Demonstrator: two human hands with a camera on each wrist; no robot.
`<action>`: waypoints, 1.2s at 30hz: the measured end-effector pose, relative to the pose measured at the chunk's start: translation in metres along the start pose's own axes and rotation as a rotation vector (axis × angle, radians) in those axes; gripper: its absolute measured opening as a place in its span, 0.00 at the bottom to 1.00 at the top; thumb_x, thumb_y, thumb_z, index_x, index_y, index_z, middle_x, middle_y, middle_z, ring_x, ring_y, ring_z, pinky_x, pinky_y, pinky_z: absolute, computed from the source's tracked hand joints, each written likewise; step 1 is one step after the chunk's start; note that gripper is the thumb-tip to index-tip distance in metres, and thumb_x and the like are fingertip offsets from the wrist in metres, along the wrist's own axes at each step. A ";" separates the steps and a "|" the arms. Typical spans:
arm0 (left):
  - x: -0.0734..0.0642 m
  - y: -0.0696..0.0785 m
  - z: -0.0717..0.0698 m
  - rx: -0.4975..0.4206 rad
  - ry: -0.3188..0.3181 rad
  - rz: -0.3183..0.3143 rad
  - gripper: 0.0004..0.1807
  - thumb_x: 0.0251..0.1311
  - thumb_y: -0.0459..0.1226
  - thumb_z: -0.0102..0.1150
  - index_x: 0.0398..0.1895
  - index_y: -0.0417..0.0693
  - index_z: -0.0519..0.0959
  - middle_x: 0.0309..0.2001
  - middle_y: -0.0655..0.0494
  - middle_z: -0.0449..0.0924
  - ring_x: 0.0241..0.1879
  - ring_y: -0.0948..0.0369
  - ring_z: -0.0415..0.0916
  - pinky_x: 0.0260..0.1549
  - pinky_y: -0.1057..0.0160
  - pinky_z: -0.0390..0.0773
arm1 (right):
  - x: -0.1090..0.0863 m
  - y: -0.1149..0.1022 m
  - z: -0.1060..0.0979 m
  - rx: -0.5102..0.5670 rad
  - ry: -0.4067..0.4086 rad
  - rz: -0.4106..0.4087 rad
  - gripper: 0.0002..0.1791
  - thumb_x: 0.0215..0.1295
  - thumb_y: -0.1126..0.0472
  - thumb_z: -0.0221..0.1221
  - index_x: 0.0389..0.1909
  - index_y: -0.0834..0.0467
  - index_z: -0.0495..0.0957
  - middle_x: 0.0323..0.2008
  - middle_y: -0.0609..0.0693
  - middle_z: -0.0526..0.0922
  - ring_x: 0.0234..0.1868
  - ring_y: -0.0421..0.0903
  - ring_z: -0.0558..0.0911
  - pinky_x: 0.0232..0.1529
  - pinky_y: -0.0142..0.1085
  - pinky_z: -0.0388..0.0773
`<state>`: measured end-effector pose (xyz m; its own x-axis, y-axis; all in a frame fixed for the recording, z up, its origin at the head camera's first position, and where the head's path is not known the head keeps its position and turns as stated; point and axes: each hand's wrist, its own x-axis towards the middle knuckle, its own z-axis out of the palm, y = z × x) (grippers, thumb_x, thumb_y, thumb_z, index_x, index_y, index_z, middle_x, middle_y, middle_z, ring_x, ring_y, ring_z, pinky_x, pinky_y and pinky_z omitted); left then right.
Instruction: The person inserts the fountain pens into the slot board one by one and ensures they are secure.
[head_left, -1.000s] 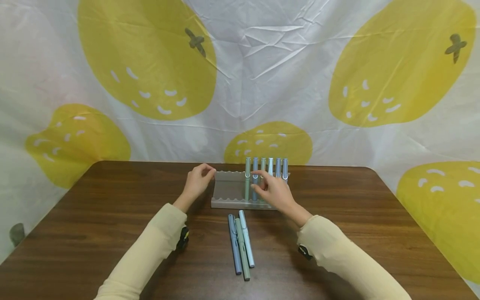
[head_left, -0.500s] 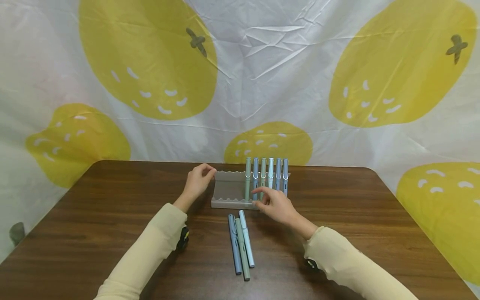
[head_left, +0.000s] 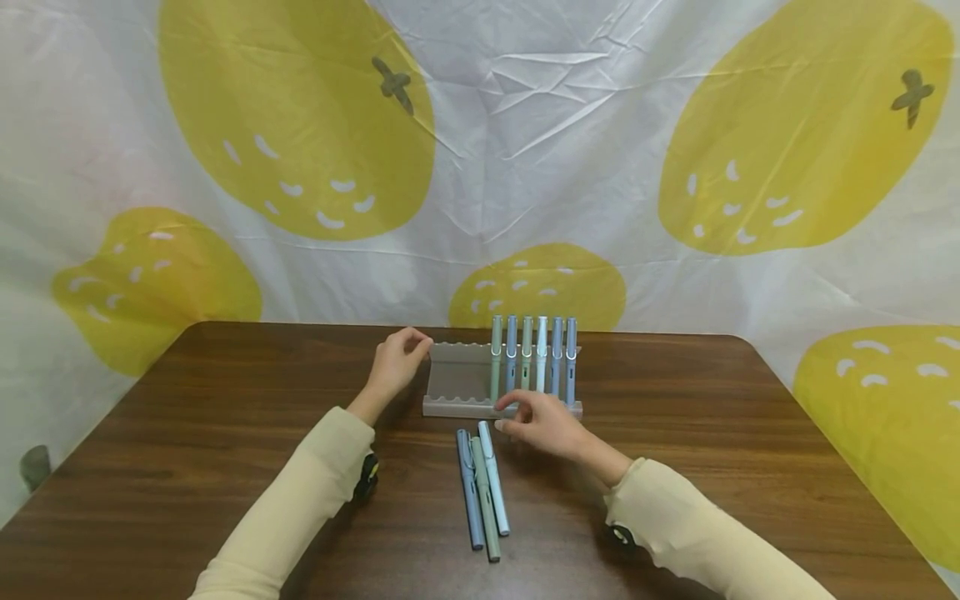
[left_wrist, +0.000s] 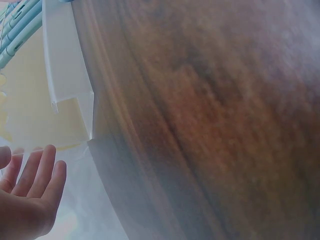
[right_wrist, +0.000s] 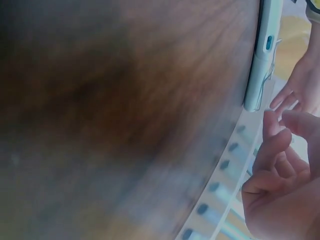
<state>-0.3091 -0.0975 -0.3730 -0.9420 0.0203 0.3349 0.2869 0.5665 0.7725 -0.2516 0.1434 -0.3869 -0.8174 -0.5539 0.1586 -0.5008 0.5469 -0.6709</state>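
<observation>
Pinching clear rack (head_left: 459, 379) by its left edge with left hand (head_left: 396, 364); hovering at rack's front with right hand (head_left: 545, 423), empty and slightly parted, near three pens (head_left: 483, 492) lying before it.

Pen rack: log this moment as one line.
left hand: at pen rack, left end; right hand: empty, near pale-blue pen; racked pens: six; loose pens: three

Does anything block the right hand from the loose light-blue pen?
Nothing visible: the right hand is close to the light-blue pen; the loose green pen and darker blue pen lie on its far side.
</observation>
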 end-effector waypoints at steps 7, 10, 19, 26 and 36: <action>0.000 0.000 0.000 -0.008 -0.009 -0.010 0.11 0.60 0.38 0.51 0.35 0.38 0.77 0.31 0.47 0.79 0.31 0.55 0.77 0.35 0.57 0.73 | 0.001 0.000 0.006 -0.016 -0.122 0.000 0.16 0.57 0.59 0.58 0.45 0.63 0.72 0.17 0.44 0.74 0.13 0.40 0.72 0.13 0.33 0.71; 0.000 -0.001 0.000 -0.008 -0.008 -0.010 0.11 0.60 0.38 0.51 0.35 0.39 0.77 0.31 0.47 0.79 0.32 0.55 0.77 0.36 0.57 0.73 | 0.002 0.000 0.008 -0.050 -0.156 -0.023 0.19 0.57 0.58 0.58 0.47 0.63 0.70 0.17 0.43 0.74 0.12 0.39 0.72 0.13 0.33 0.71; 0.000 0.000 0.001 -0.004 -0.005 -0.006 0.11 0.60 0.38 0.51 0.35 0.38 0.77 0.31 0.47 0.80 0.31 0.55 0.77 0.36 0.57 0.73 | 0.004 -0.002 0.011 -0.079 -0.213 -0.005 0.26 0.56 0.55 0.59 0.52 0.64 0.67 0.18 0.43 0.74 0.11 0.39 0.71 0.14 0.33 0.71; 0.000 0.000 0.000 -0.009 -0.006 -0.004 0.11 0.60 0.38 0.51 0.35 0.38 0.77 0.31 0.46 0.79 0.31 0.55 0.77 0.35 0.57 0.73 | 0.005 -0.005 0.008 -0.064 -0.280 0.016 0.27 0.56 0.56 0.59 0.54 0.64 0.66 0.18 0.44 0.73 0.11 0.39 0.70 0.14 0.33 0.71; 0.000 -0.001 0.000 -0.019 -0.009 0.003 0.11 0.60 0.38 0.51 0.35 0.38 0.77 0.32 0.46 0.79 0.32 0.54 0.77 0.35 0.57 0.74 | 0.003 -0.011 0.007 -0.093 -0.336 0.032 0.25 0.55 0.58 0.60 0.52 0.61 0.67 0.16 0.43 0.74 0.10 0.39 0.70 0.13 0.32 0.70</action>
<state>-0.3093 -0.0979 -0.3735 -0.9428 0.0294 0.3320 0.2925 0.5508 0.7817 -0.2462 0.1315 -0.3841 -0.7016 -0.7025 -0.1191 -0.5127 0.6138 -0.6003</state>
